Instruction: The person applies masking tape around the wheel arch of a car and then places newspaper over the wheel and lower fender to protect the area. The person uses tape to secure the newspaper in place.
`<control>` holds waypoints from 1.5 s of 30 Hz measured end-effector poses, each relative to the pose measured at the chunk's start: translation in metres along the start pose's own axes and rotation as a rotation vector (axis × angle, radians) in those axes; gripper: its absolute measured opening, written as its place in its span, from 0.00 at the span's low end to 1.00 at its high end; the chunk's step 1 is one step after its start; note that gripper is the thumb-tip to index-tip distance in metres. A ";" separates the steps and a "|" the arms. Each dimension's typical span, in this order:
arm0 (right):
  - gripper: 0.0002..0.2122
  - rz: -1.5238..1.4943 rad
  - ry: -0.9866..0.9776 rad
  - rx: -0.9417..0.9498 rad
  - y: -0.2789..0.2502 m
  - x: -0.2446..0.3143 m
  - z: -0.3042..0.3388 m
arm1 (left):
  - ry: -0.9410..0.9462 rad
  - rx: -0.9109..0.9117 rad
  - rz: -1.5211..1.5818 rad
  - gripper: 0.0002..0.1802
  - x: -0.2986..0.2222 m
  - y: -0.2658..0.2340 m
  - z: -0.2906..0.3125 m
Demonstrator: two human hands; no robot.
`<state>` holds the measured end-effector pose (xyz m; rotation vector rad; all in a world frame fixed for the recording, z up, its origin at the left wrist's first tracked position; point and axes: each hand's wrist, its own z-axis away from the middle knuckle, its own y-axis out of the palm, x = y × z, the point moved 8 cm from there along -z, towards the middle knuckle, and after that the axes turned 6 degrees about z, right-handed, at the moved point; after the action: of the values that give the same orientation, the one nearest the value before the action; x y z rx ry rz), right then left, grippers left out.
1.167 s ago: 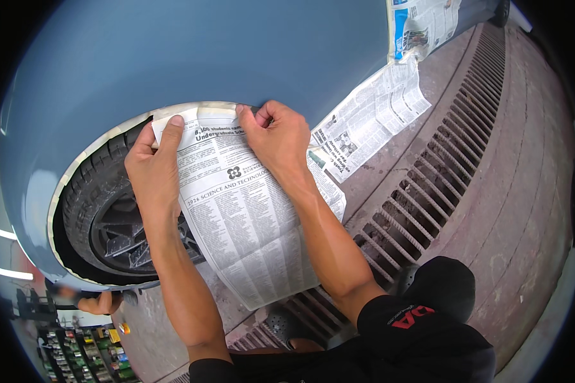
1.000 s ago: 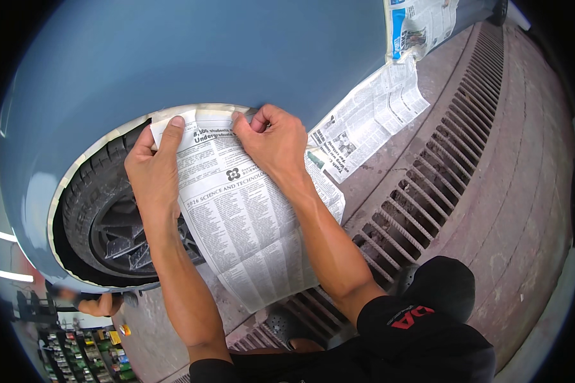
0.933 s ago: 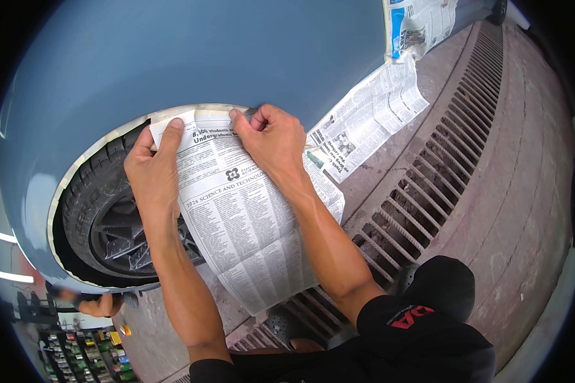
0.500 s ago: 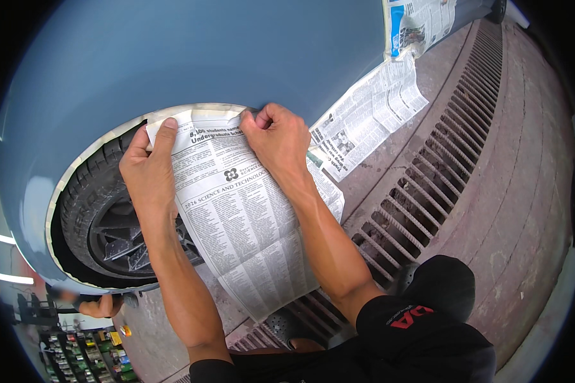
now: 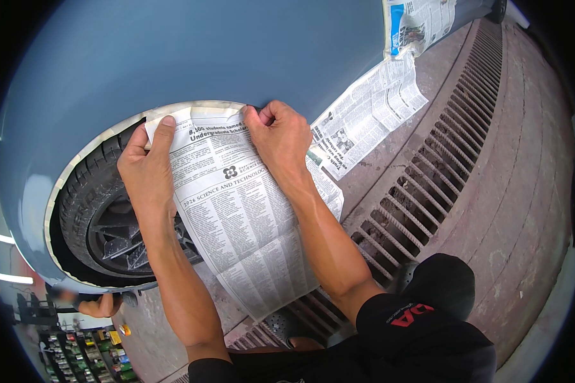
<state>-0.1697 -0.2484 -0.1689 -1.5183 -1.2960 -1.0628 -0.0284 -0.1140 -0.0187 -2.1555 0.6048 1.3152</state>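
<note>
A sheet of newspaper (image 5: 236, 223) hangs from the edge of a wheel arch on a blue-grey car body (image 5: 236, 51). My left hand (image 5: 148, 163) pinches the sheet's upper left corner, thumb in front. At its upper right edge, my right hand (image 5: 280, 137) is closed with fingertips pressed against the paper and the arch rim. Pale masking tape (image 5: 62, 175) follows the arch's curve and runs along the top of the sheet. Behind my left hand the tyre (image 5: 86, 175) and dark wheel rim (image 5: 124, 233) stay partly uncovered; the paper hides the rest.
More newspaper (image 5: 374, 112) is taped along the car's lower edge at the right. A floor drain grate (image 5: 421, 191) crosses beneath me. Another person's arm (image 5: 99, 306) shows at lower left, near shelves of containers (image 5: 86, 354).
My right hand has shifted very slightly right and up along the paper's top edge. My left hand has edged slightly left, still pinching the corner.
</note>
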 end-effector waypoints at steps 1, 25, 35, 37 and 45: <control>0.19 0.003 0.005 0.004 0.000 0.000 0.000 | 0.004 -0.002 -0.004 0.13 0.000 0.000 0.000; 0.23 -0.145 0.536 0.196 0.003 -0.132 0.084 | -0.831 0.483 -0.497 0.18 0.130 -0.148 0.174; 0.19 -0.630 0.649 0.056 0.030 -0.144 0.097 | -0.289 0.180 -0.831 0.10 0.118 -0.206 0.118; 0.17 -0.563 0.533 -0.008 0.022 -0.134 0.096 | -0.142 0.105 -1.029 0.11 0.106 -0.209 0.116; 0.07 -0.317 -0.096 -0.124 0.003 -0.068 0.078 | 0.261 -0.062 -1.332 0.15 0.092 -0.192 0.099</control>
<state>-0.1674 -0.1926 -0.2555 -1.5011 -1.6012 -1.3041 0.0645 0.0862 -0.0985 -2.0350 -0.7367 0.3046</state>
